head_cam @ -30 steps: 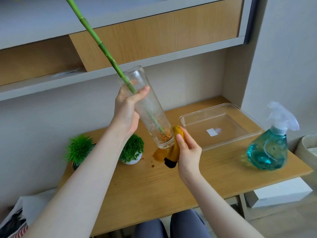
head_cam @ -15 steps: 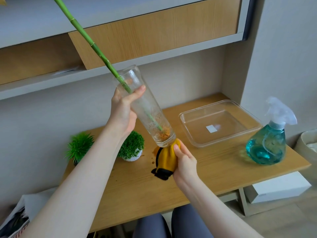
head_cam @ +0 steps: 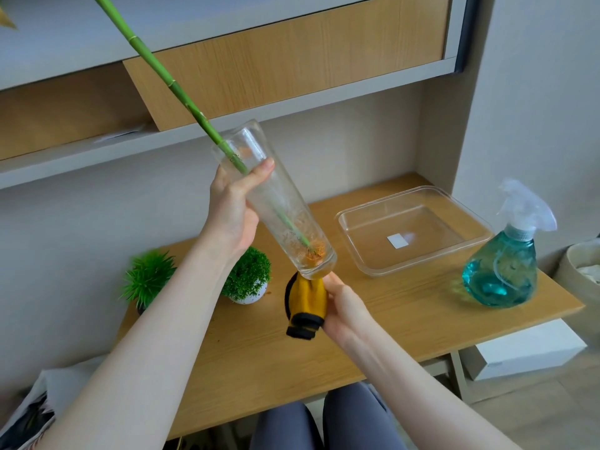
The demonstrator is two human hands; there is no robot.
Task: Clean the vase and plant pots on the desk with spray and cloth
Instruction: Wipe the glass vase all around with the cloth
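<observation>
My left hand (head_cam: 232, 206) grips a tall clear glass vase (head_cam: 285, 209), tilted above the desk with its mouth up and to the left. A long green bamboo stem (head_cam: 162, 71) sticks out of the vase, orange roots at the bottom. My right hand (head_cam: 344, 303) holds a yellow cloth with a black edge (head_cam: 306, 303) against the underside of the vase's base. Two small green plants stand behind my left forearm: one in a white pot (head_cam: 248, 280), one in a dark pot (head_cam: 146, 280). A teal spray bottle (head_cam: 501, 264) stands at the desk's right end.
A clear shallow plastic tray (head_cam: 357, 245) lies on the wooden desk (head_cam: 389, 323) behind my right hand. Shelves and a wooden cabinet hang above. A white box sits on the floor at the right, a bin at the far right edge, bags at the lower left.
My right hand moved the cloth from the side of the vase's bottom to underneath its base. The vase stays tilted in my left hand.
</observation>
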